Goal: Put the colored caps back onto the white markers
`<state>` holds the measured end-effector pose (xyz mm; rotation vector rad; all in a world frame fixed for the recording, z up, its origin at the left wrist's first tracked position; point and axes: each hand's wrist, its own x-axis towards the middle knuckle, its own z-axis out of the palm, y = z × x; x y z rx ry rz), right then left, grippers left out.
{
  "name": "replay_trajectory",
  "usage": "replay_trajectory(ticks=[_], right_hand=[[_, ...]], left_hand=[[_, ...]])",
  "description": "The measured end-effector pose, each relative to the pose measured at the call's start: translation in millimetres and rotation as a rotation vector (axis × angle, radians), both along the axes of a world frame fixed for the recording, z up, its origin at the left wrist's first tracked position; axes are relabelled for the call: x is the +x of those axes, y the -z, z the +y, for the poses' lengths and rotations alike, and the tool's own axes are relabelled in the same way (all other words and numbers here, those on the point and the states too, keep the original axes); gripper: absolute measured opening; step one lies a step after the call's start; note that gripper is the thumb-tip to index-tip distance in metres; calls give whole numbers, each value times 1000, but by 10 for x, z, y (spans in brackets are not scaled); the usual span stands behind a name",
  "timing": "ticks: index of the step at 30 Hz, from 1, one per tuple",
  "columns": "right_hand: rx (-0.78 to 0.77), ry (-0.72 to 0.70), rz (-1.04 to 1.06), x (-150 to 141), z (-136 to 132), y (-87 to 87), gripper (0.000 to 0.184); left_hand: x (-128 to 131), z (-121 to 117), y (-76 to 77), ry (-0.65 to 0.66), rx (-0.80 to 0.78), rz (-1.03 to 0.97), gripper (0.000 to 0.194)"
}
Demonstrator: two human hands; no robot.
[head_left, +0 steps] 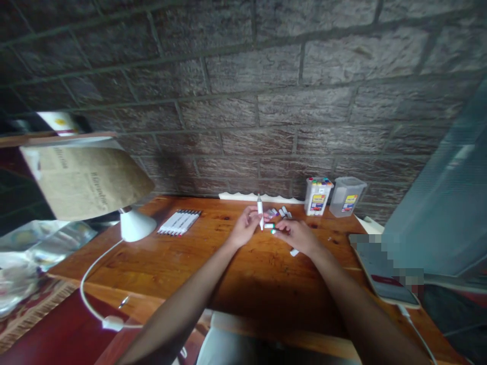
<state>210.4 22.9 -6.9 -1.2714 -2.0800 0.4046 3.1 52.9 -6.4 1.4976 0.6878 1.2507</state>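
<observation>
Brick wall [228, 101] stands behind the wooden desk [190, 274] on my feed. I read the left hand [246, 225] as clamped: thumb and fingers close around a white marker [260, 209], held upright above the desk, grey end up. Right hand [299, 235]: fingers curled, tips at a small green-and-white piece [273, 231]; I cannot tell whether they pinch it or only touch it. A green-ended marker [269, 225] lies between the hands. Beyond the right hand I see loose markers [283, 212]; one further marker [294, 251] lies partly hidden beside that wrist. Left of the hands: a row of markers [180, 223], then a lamp [137, 226]. At the far right: a filled marker container [318, 195], a transparent container [347, 196] just beside it, and, nearer, a tablet-like device [384, 271].
</observation>
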Motion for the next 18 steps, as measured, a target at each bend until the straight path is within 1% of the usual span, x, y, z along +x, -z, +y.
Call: replay_trajectory(ticks=[3, 7, 9, 11, 14, 18], right_hand=[[-8, 1, -97, -34, -25, 6, 13], [11, 16, -129, -95, -49, -14, 11], [30, 40, -104, -101, -43, -17, 12], [38, 57, -70, -91, -31, -13, 12], [22, 72, 11, -79, -24, -9, 17], [18, 89, 125, -104, -53, -38, 26]], left_hand=[[-71, -51, 22, 46, -123, -100, 53], [-121, -91, -65, 48, -209, -242, 60], [-117, -100, -106, 47, -240, -283, 57], [-112, -103, -127, 58, -272, -294, 49], [-118, -101, -133, 76, -300, -312, 39], [-125, -99, -131, 113, -330, -318, 34]])
